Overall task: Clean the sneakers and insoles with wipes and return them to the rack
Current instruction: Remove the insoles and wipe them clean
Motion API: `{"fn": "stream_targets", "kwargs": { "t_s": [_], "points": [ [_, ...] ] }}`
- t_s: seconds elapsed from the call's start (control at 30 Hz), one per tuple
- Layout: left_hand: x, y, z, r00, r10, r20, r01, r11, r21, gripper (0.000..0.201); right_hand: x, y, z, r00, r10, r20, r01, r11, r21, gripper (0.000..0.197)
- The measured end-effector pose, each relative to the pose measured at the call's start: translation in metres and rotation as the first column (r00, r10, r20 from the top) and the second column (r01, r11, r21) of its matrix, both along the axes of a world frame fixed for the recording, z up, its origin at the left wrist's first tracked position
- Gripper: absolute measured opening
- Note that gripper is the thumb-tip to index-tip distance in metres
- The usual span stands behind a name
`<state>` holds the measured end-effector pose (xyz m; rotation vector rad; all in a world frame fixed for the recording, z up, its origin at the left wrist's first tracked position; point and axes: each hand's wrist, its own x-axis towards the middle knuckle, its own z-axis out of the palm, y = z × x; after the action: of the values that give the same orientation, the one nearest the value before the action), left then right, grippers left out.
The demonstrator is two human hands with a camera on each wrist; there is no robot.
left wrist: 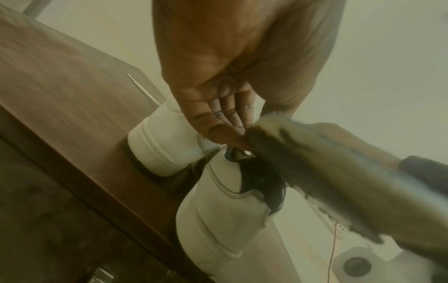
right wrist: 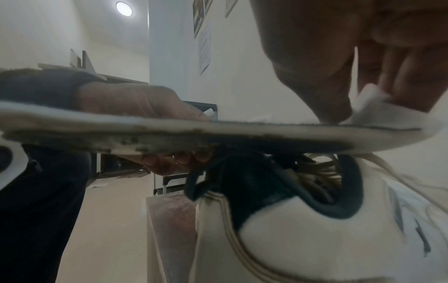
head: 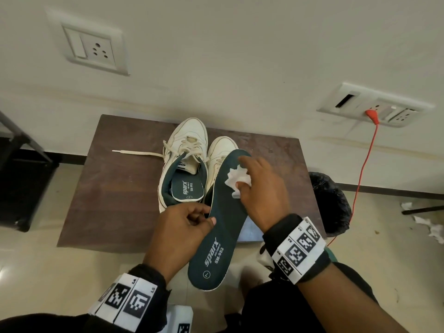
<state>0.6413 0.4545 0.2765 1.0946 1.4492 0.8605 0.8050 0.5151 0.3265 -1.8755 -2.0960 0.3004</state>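
A dark green insole (head: 222,222) is held above the brown table (head: 110,188), toe end pointing away. My left hand (head: 182,227) grips its left edge near the middle, thumb on top. My right hand (head: 259,186) holds a crumpled white wipe (head: 236,180) and presses it onto the insole's front half. The right wrist view shows the insole's worn edge (right wrist: 194,134) with the wipe (right wrist: 368,109) on top. Two white sneakers stand on the table: the left sneaker (head: 183,162) has an insole inside, the right sneaker (head: 219,150) is partly hidden behind the held insole.
A loose shoelace (head: 137,153) trails left on the table. A bin lined with a black bag (head: 332,203) stands to the table's right. A red cable (head: 360,169) hangs from a wall socket. Crumpled paper (head: 430,227) lies on the floor far right. A dark rack (head: 16,159) stands left.
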Motion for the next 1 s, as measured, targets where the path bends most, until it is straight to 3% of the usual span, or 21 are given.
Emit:
{"fn": "stream_targets", "kwargs": {
  "t_s": [0.13, 0.23, 0.33, 0.4, 0.5, 0.6, 0.83, 1.0],
  "points": [
    [0.0, 0.0, -0.002, 1.0, 0.015, 0.023, -0.015, 1.0, 0.001, 0.014, -0.003, 0.005, 0.0, 0.99, 0.003, 0.14, 0.008, 0.997, -0.081, 0.025],
    [0.0, 0.001, -0.001, 1.0, -0.001, 0.024, 0.001, 1.0, 0.017, 0.017, -0.009, 0.0, 0.001, 0.983, 0.173, 0.062, -0.158, 0.968, -0.198, 0.028],
    [-0.001, 0.002, -0.002, 1.0, -0.029, 0.003, 0.028, 0.999, 0.047, 0.014, -0.018, -0.01, 0.003, 0.944, 0.327, 0.03, -0.315, 0.928, -0.199, 0.026],
    [-0.001, 0.002, -0.002, 1.0, -0.024, 0.01, 0.024, 0.999, 0.04, 0.015, -0.021, -0.006, 0.001, 0.95, 0.303, 0.075, -0.289, 0.945, -0.154, 0.024],
    [0.0, 0.003, -0.004, 1.0, 0.012, 0.028, -0.012, 1.0, 0.011, 0.019, -0.016, 0.017, -0.005, 0.981, 0.151, 0.122, -0.145, 0.988, -0.058, 0.023],
    [0.0, 0.003, -0.004, 0.999, 0.01, 0.039, -0.01, 1.0, 0.004, 0.015, -0.013, 0.034, -0.007, 0.996, 0.053, 0.073, -0.049, 0.998, -0.049, 0.023],
    [-0.001, 0.005, -0.005, 0.999, -0.028, 0.022, 0.028, 0.999, 0.022, 0.013, -0.02, 0.011, 0.0, 0.965, 0.263, 0.006, -0.257, 0.946, -0.195, 0.025],
    [0.0, 0.003, -0.004, 0.999, -0.005, 0.031, 0.005, 1.0, 0.014, 0.014, -0.016, 0.028, -0.007, 0.967, 0.222, 0.127, -0.205, 0.97, -0.131, 0.024]
  ]
}}
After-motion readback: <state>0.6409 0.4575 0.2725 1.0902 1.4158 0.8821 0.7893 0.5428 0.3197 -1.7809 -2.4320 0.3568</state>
